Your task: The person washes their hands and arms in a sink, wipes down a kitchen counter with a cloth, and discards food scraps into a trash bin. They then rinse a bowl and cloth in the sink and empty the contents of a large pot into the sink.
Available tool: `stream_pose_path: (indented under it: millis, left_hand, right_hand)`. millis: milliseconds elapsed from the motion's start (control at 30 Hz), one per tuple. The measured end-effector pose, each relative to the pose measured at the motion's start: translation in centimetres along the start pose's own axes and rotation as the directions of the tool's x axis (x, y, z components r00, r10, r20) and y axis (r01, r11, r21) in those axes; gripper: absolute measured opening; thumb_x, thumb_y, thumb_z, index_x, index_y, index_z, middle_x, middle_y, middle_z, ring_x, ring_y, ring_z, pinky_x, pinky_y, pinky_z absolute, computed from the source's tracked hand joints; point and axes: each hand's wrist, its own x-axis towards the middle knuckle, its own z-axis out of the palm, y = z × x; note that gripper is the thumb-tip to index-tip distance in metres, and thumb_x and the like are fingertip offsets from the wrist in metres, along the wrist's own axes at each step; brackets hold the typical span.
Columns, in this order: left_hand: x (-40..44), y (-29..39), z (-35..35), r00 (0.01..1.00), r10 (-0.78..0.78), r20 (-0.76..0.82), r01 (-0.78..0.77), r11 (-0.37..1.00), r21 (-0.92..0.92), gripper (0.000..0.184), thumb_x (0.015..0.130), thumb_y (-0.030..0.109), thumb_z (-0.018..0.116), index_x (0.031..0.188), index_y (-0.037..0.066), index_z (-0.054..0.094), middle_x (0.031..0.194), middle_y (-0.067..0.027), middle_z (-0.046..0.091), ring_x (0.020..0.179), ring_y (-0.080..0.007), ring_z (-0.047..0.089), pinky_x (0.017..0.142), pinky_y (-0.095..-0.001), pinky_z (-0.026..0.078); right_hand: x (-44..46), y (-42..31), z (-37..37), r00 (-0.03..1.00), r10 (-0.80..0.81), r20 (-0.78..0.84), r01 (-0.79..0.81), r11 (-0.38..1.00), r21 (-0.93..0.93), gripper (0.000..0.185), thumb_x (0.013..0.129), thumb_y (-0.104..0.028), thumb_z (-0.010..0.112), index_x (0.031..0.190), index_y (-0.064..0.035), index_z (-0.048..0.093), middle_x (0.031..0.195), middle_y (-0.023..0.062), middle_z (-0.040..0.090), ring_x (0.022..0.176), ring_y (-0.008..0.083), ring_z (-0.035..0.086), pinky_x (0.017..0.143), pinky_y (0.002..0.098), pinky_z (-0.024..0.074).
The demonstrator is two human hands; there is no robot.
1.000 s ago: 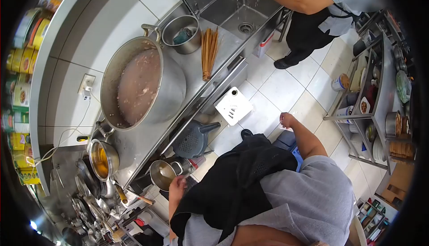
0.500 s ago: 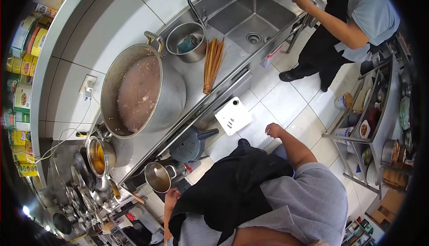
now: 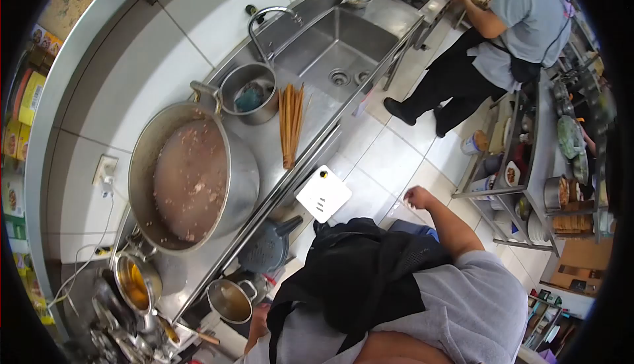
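Observation:
My right hand (image 3: 417,197) hangs over the tiled floor with its fingers curled in, and no object shows in it. Beside the small pot of brownish liquid (image 3: 230,300) is my left hand (image 3: 259,315). Its fingers are mostly hidden, so I cannot tell whether it touches the pot. On the steel counter stands a large stockpot (image 3: 241,185) holding a pinkish-brown liquid with floating bits. To its right are a smaller steel pot (image 3: 264,109) with a blue-green scrubber inside and a bundle of thin wooden sticks (image 3: 290,126).
A sink (image 3: 317,53) with a curved faucet (image 3: 264,12) lies farther along the counter. A white stool-like top (image 3: 323,194) stands ahead of me. Another person (image 3: 489,40) is at the far right, beside loaded steel shelving (image 3: 528,185). Pans (image 3: 119,311) crowd the lower left.
My view has shifted, and the counter items sit farther left and mostly lower. The other person has turned away toward the far counter. My left hand shows less than before; my right stays curled.

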Motion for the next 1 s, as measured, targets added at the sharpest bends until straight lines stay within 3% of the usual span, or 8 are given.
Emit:
stream_pose_path:
  millis: [67, 167, 233, 333, 467, 667, 833, 1000]
  left_hand:
    - [5.2, 3.3, -1.4, 0.971, 0.209, 0.113, -0.237, 0.893, 0.383, 0.022, 0.073, 0.024, 0.063, 0.092, 0.012, 0.066, 0.100, -0.0080, 0.063, 0.095, -0.0261, 0.058, 0.071, -0.0444, 0.048]
    - [12.5, 11.9, -1.7, 0.747, 0.606, 0.273, -0.524, 0.285, 0.803, 0.023, 0.070, 0.025, 0.064, 0.090, 0.014, 0.067, 0.105, -0.0090, 0.063, 0.102, -0.0285, 0.058, 0.073, -0.0479, 0.048]
    - [13.4, 19.6, -0.5, 0.723, 0.691, -0.024, -0.677, 0.714, 0.177, 0.024, 0.079, 0.018, 0.063, 0.102, 0.010, 0.063, 0.092, -0.0073, 0.065, 0.080, -0.0213, 0.062, 0.065, -0.0376, 0.050]
    - [12.1, 33.3, 1.4, 0.951, 0.298, 0.078, -0.259, 0.911, -0.321, 0.027, 0.088, 0.012, 0.059, 0.113, 0.006, 0.057, 0.080, -0.0062, 0.063, 0.062, -0.0130, 0.060, 0.057, -0.0258, 0.048]
    - [14.6, 41.2, 3.9, 0.877, 0.406, 0.257, -0.393, 0.914, -0.103, 0.028, 0.087, 0.012, 0.060, 0.113, 0.003, 0.058, 0.081, -0.0099, 0.064, 0.066, -0.0152, 0.062, 0.057, -0.0296, 0.049]
    - [18.1, 49.9, 5.6, 0.925, 0.331, 0.184, -0.347, 0.935, 0.065, 0.029, 0.084, 0.016, 0.063, 0.108, 0.001, 0.061, 0.082, -0.0135, 0.065, 0.068, -0.0184, 0.064, 0.059, -0.0313, 0.052]
    - [18.6, 59.3, 9.5, 0.960, 0.224, 0.167, -0.250, 0.955, 0.158, 0.031, 0.081, 0.021, 0.065, 0.107, 0.005, 0.062, 0.082, -0.0113, 0.065, 0.068, -0.0204, 0.066, 0.054, -0.0345, 0.051]
    - [17.3, 68.8, 15.0, 0.930, 0.288, 0.230, -0.316, 0.944, 0.096, 0.028, 0.083, 0.015, 0.061, 0.110, 0.007, 0.057, 0.084, -0.0073, 0.065, 0.062, -0.0177, 0.062, 0.048, -0.0332, 0.047]
  right_hand:
    - [-3.4, 0.4, -1.8, 0.999, 0.035, -0.018, -0.035, 0.999, -0.039, 0.022, 0.070, -0.001, 0.056, 0.089, -0.0018, 0.068, 0.067, 0.0095, 0.064, 0.057, 0.0166, 0.063, 0.048, 0.0315, 0.0507]
    - [-8.6, 2.8, -3.1, 0.972, 0.229, -0.045, -0.218, 0.958, 0.184, 0.016, 0.074, 0.000, 0.056, 0.088, -0.0009, 0.064, 0.071, 0.0092, 0.064, 0.058, 0.0171, 0.064, 0.047, 0.0319, 0.0511]
    - [-11.0, 4.7, -2.9, 0.936, 0.341, -0.092, -0.288, 0.887, 0.361, 0.015, 0.075, 0.004, 0.054, 0.089, 0.0017, 0.060, 0.075, 0.0115, 0.065, 0.057, 0.0193, 0.064, 0.044, 0.0331, 0.0490]
    - [-13.2, 8.5, -1.6, 0.860, 0.507, -0.062, -0.414, 0.764, 0.494, 0.015, 0.078, 0.004, 0.054, 0.093, 0.0016, 0.056, 0.077, 0.0138, 0.066, 0.058, 0.0205, 0.065, 0.044, 0.0336, 0.0495]
    - [-14.7, 12.7, 0.9, 0.848, 0.530, 0.026, -0.454, 0.699, 0.552, 0.016, 0.080, 0.003, 0.054, 0.096, 0.0018, 0.055, 0.078, 0.0149, 0.066, 0.059, 0.0202, 0.065, 0.045, 0.0331, 0.0500]
    - [-14.3, 21.9, 0.1, 0.934, 0.357, -0.008, -0.292, 0.776, 0.558, 0.022, 0.081, 0.004, 0.057, 0.102, 0.0012, 0.052, 0.083, 0.0160, 0.068, 0.065, 0.0215, 0.067, 0.047, 0.0335, 0.0502]
    - [-18.5, 27.3, -7.6, 0.765, 0.644, 0.014, -0.275, 0.307, 0.911, 0.027, 0.084, 0.004, 0.052, 0.107, -0.0036, 0.040, 0.085, 0.0201, 0.068, 0.062, 0.0258, 0.068, 0.045, 0.0341, 0.0489]
    - [-22.4, 33.9, -13.4, 0.673, 0.734, -0.088, -0.261, 0.348, 0.900, 0.024, 0.088, 0.001, 0.048, 0.107, -0.0063, 0.036, 0.085, 0.0228, 0.068, 0.058, 0.0285, 0.067, 0.038, 0.0342, 0.0443]
